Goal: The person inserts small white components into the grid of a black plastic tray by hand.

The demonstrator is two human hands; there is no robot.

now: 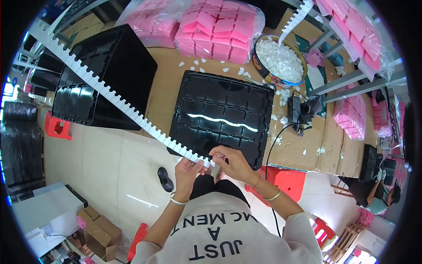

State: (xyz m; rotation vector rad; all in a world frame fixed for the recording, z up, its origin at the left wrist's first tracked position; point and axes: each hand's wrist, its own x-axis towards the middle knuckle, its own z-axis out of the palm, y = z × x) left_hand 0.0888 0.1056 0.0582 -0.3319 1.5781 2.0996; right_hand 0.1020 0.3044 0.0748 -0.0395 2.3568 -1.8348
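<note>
A long white notched strip (118,100) slants down from the upper left to my body. Its near end is pinched by my left hand (187,175). Close beside that end, my right hand (234,163) has thumb and fingers drawn together on a small white piece (212,163); whether the piece is still joined to the strip I cannot tell. Both hands are over the near edge of a black plastic tray (225,99) with shallow compartments, lying on the cardboard-covered table (166,66). A bright line of reflected light crosses the tray.
A round tub (281,61) of white pieces stands beyond the tray, with another white strip (295,20) upright in it. Stacked black trays (125,75) are at left, bagged pink blocks (215,33) at the back. A black cable (273,152) hangs over the right edge, near a red stool (285,182).
</note>
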